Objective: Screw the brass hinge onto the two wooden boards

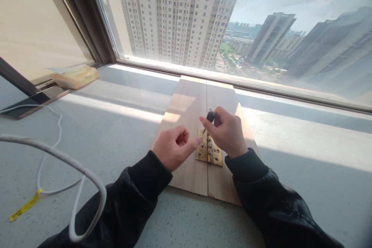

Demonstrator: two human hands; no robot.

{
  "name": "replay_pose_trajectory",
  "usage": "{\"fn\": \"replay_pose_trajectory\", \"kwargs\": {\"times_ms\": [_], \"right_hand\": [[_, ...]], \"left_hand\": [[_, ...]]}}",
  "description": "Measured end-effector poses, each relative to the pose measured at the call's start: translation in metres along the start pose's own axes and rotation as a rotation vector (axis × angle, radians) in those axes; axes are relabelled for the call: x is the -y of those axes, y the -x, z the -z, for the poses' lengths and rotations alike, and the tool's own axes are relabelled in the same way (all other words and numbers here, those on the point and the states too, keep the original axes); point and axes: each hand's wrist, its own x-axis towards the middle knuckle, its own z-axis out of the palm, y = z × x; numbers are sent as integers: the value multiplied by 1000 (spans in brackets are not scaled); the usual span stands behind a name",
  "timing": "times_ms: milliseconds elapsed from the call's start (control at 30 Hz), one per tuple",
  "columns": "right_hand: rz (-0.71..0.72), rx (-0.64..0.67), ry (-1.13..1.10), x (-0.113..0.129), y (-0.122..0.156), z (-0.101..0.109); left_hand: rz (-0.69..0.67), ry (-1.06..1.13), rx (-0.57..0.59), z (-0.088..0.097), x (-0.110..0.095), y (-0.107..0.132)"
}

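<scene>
No brand, label or legible writing is visible; the yellow tag (25, 206) on the white cable (58, 151) at near left is too small to read.

A brass hinge (209, 151) lies flat across the seam of two wooden boards (188, 104) set side by side on the grey sill (116, 124), with one leaf on each board. The hinge sits directly between the two hands.

The left hand (173, 148) is loosely curled, its thumb tip pressed against the left edge of the hinge; it grips nothing. The right hand (227, 131) is closed around a small screwdriver (209, 117) with a dark handle, whose shaft slants down to the far left part of the hinge. The right hand covers the hinge's right far corner.

At far left, a tissue pack (76, 76) and a phone (27, 104) rest on the sill, well apart from the boards.
</scene>
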Motion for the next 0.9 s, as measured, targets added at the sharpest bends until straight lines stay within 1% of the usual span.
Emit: {"fn": "replay_pose_trajectory", "kwargs": {"times_ms": [67, 133, 167, 300, 367, 433, 533, 600, 733, 900], "right_hand": [[4, -6, -3, -1, 0, 0], [14, -16, 1, -3, 0, -1], [18, -19, 3, -4, 0, -1], [23, -18, 7, -5, 1, -2], [20, -20, 10, -4, 2, -3], [6, -33, 19, -4, 2, -3], [-26, -55, 35, -5, 2, -4], [-39, -63, 35, -7, 2, -4], [-43, -67, 2, -11, 3, -6], [-52, -36, -47, -12, 2, -5]], "left_hand": [[-41, -20, -85, 8, -8, -11], [-98, -43, -131, 10, -16, -24], [-121, -43, -155, 9, -20, -30], [-161, -40, -342, -2, -30, -50], [-161, -2, -385, -9, -32, -54], [-176, 47, -388, -13, -32, -54], [-219, 59, -344, -20, -32, -52], [-220, 13, -339, -24, -33, -51], [-186, -95, -385, -31, -36, -50], [-217, -164, -357, -29, -37, -51]]}}
